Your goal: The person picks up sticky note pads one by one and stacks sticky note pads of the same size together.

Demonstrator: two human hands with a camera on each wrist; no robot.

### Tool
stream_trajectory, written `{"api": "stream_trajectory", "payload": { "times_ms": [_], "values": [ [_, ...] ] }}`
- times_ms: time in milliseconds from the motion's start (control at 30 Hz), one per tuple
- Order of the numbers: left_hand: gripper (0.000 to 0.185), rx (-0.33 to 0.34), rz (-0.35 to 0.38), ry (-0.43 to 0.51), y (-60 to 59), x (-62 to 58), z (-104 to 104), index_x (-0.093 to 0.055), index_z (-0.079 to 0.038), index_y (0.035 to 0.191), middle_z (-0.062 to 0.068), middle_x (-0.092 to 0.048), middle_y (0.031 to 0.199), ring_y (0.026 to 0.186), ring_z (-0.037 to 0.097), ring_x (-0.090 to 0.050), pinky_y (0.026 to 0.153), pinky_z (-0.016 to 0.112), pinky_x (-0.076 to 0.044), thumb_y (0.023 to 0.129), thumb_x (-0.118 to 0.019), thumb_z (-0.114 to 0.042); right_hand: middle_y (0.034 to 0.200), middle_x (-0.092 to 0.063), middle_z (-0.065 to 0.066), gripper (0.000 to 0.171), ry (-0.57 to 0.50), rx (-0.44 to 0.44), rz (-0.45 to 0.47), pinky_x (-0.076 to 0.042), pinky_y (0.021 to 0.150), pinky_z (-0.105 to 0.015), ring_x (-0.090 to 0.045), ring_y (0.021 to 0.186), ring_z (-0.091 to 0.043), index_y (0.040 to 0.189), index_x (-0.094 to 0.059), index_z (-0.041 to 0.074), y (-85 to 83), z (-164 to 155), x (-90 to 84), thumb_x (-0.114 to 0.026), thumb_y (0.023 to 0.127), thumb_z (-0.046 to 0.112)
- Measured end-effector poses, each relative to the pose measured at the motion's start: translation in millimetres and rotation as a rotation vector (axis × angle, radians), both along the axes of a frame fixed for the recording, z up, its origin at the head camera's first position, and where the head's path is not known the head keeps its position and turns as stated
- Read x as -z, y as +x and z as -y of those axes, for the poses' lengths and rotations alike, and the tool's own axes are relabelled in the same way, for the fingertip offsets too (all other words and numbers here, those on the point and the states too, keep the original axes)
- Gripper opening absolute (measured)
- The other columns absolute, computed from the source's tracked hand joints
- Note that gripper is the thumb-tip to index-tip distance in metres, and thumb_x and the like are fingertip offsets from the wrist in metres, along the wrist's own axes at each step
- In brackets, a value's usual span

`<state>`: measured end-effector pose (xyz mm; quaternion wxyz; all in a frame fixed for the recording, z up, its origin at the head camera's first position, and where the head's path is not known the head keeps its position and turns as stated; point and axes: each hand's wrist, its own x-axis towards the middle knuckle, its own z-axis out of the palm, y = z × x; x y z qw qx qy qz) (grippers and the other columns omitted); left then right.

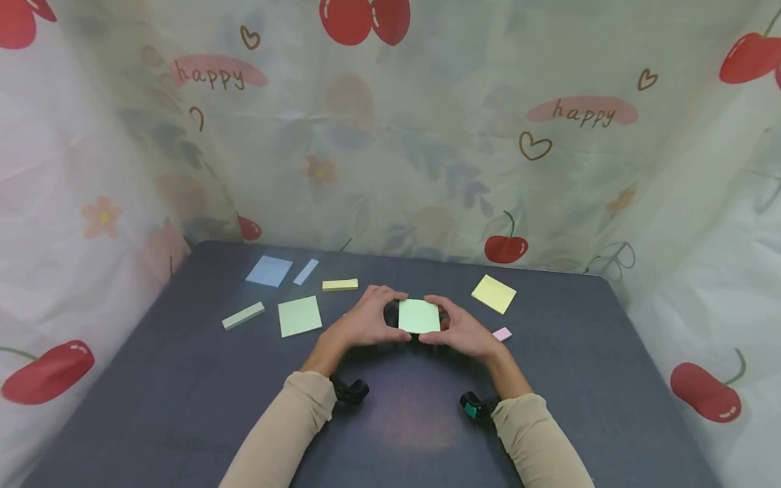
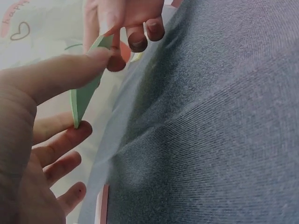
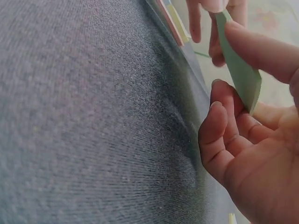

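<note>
A light green sticky note pad [image 1: 419,316] is held up off the table between both hands. My left hand [image 1: 368,320] pinches its left side, thumb at the near edge and fingers at the far edge. On the opposite side my right hand [image 1: 464,331] grips it the same way. In the left wrist view the pad [image 2: 86,95] is seen nearly edge-on, with the thumb on one face. The right wrist view also shows the pad [image 3: 240,70] tilted, thumb and fingers at its edges.
Left of the hands lie a blue square pad [image 1: 269,271], a narrow blue strip [image 1: 306,272], a yellow strip [image 1: 339,285], a green strip [image 1: 243,316] and a green square pad [image 1: 299,316]. On the right are a yellow square pad [image 1: 493,293] and a pink piece [image 1: 502,334], partly hidden by the right hand.
</note>
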<state>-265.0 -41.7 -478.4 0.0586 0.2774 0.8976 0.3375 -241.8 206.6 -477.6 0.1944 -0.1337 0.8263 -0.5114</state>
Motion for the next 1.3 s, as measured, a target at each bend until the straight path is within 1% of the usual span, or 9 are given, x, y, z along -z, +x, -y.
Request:
{"api": "stream_trajectory", "payload": {
  "times_ms": [200, 333, 500, 700, 867, 967, 1100, 1200, 1300],
  "values": [
    [0.065, -0.030, 0.059, 0.032, 0.6, -2.5, 1.1, -0.061, -0.016, 0.140, 0.007, -0.059, 0.141, 0.136, 0.027, -0.040, 0.112, 0.051, -0.040, 0.085, -0.080, -0.045, 0.120, -0.066, -0.017, 0.078, 0.017, 0.003, -0.085, -0.054, 0.076, -0.032, -0.064, 0.093, -0.019, 0.152, -0.044, 0.007, -3.7, -1.5, 1.9, -0.082, 0.087, 0.025],
    [0.058, -0.041, 0.078, 0.065, 0.2, -2.5, 1.4, -0.064, -0.016, 0.136, 0.006, -0.063, 0.135, 0.134, 0.025, -0.042, 0.110, 0.050, -0.042, 0.088, -0.078, -0.045, 0.122, -0.068, -0.013, 0.067, 0.029, 0.024, -0.133, -0.053, 0.082, -0.032, -0.064, 0.097, -0.019, 0.145, -0.054, 0.010, -5.2, -2.2, 4.2, -0.082, 0.087, 0.027],
    [0.061, -0.052, 0.105, 0.085, -0.7, -1.9, 2.4, -0.066, -0.019, 0.135, 0.003, -0.064, 0.133, 0.130, 0.022, -0.043, 0.104, 0.047, -0.045, 0.086, -0.078, -0.052, 0.123, -0.069, -0.012, 0.054, 0.018, 0.023, -0.191, -0.053, 0.086, -0.032, -0.066, 0.100, -0.018, 0.137, -0.062, 0.013, -4.4, -3.4, 6.4, -0.081, 0.088, 0.026],
    [0.067, -0.043, 0.135, 0.102, -0.1, -2.5, 4.1, -0.063, -0.019, 0.139, 0.002, -0.066, 0.131, 0.129, 0.021, -0.043, 0.103, 0.045, -0.046, 0.085, -0.077, -0.056, 0.118, -0.070, -0.011, 0.052, 0.023, 0.026, -0.186, -0.053, 0.083, -0.030, -0.065, 0.096, -0.018, 0.135, -0.062, 0.012, -2.2, -3.4, 5.9, -0.080, 0.089, 0.027],
    [0.066, -0.052, 0.141, 0.103, 0.2, -3.3, 5.2, -0.063, -0.019, 0.139, 0.000, -0.066, 0.131, 0.131, 0.022, -0.043, 0.105, 0.046, -0.044, 0.087, -0.074, -0.058, 0.113, -0.069, -0.010, 0.057, 0.064, 0.043, -0.175, -0.051, 0.077, -0.029, -0.062, 0.090, -0.018, 0.137, -0.058, 0.010, -0.6, -2.7, 4.0, -0.079, 0.089, 0.034],
    [0.067, -0.050, 0.137, 0.094, 0.3, -3.6, 5.5, -0.064, -0.020, 0.139, 0.000, -0.066, 0.131, 0.131, 0.022, -0.043, 0.104, 0.047, -0.044, 0.085, -0.075, -0.058, 0.118, -0.069, -0.011, 0.062, 0.055, 0.038, -0.171, -0.051, 0.078, -0.029, -0.063, 0.092, -0.018, 0.141, -0.056, 0.011, -0.3, -2.8, 3.2, -0.079, 0.089, 0.033],
    [0.076, -0.044, 0.130, 0.072, 0.1, -2.8, 5.4, -0.060, -0.018, 0.143, 0.004, -0.062, 0.139, 0.132, 0.025, -0.043, 0.104, 0.048, -0.045, 0.081, -0.080, -0.057, 0.118, -0.067, -0.013, 0.072, 0.039, 0.022, -0.151, -0.052, 0.076, -0.031, -0.063, 0.090, -0.019, 0.148, -0.050, 0.010, -1.1, -3.2, 3.7, -0.082, 0.087, 0.030],
    [0.083, -0.037, 0.096, 0.035, -0.5, -0.5, 4.6, -0.056, -0.015, 0.147, 0.008, -0.058, 0.144, 0.132, 0.027, -0.043, 0.106, 0.050, -0.044, 0.079, -0.083, -0.054, 0.118, -0.064, -0.014, 0.083, 0.041, 0.006, -0.134, -0.052, 0.073, -0.031, -0.063, 0.086, -0.020, 0.154, -0.043, 0.009, -1.2, -3.4, 3.6, -0.084, 0.085, 0.029],
    [0.087, -0.025, 0.053, -0.003, -1.3, 2.0, 2.9, -0.054, -0.013, 0.148, 0.010, -0.058, 0.143, 0.133, 0.029, -0.042, 0.108, 0.050, -0.043, 0.077, -0.086, -0.052, 0.119, -0.062, -0.014, 0.089, 0.066, 0.001, -0.137, -0.051, 0.071, -0.031, -0.062, 0.081, -0.019, 0.157, -0.038, 0.009, 0.0, -3.7, 2.8, -0.084, 0.084, 0.030]
  ]
}}
